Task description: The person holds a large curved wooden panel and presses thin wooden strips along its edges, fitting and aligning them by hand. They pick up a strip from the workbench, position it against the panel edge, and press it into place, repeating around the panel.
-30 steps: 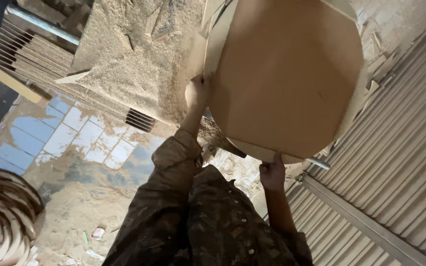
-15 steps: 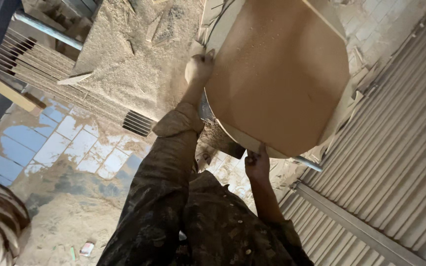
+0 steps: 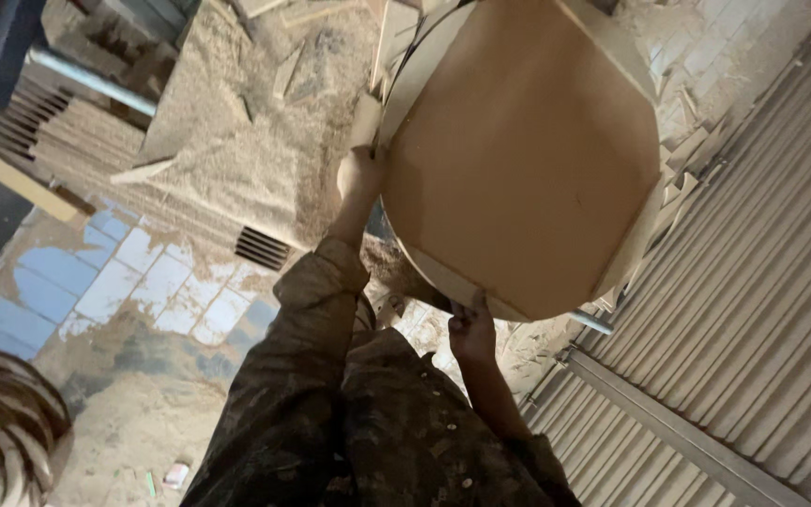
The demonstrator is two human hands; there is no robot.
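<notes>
Overhead, both hands hold one large brown board (image 3: 527, 160), a flat panel with clipped corners and a pale edge band running round it. Left hand (image 3: 360, 176) sits on the board's left edge, fingers curled over the rim and closed on it; the arm is stretched away from the body in a dark mottled sleeve (image 3: 302, 357). Right hand (image 3: 471, 330) grips the board's near, lower edge, fingers wrapped up onto the rim, thumb side toward the camera. Board is tilted, its broad face toward the camera, filling the upper middle of the view and hiding what lies behind it. Left of the board: a slope of sawdust (image 3: 246, 122) with thin wood offcuts lying in it, and a small slatted floor vent (image 3: 262, 248) at its near edge. Near left: blue and white floor tiles (image 3: 96, 291), partly dusted over. Right side: corrugated metal sheeting (image 3: 753, 310) running diagonally, with a metal rail along its near border. Another person's dark hair (image 3: 2, 422) shows at the near left corner.
</notes>
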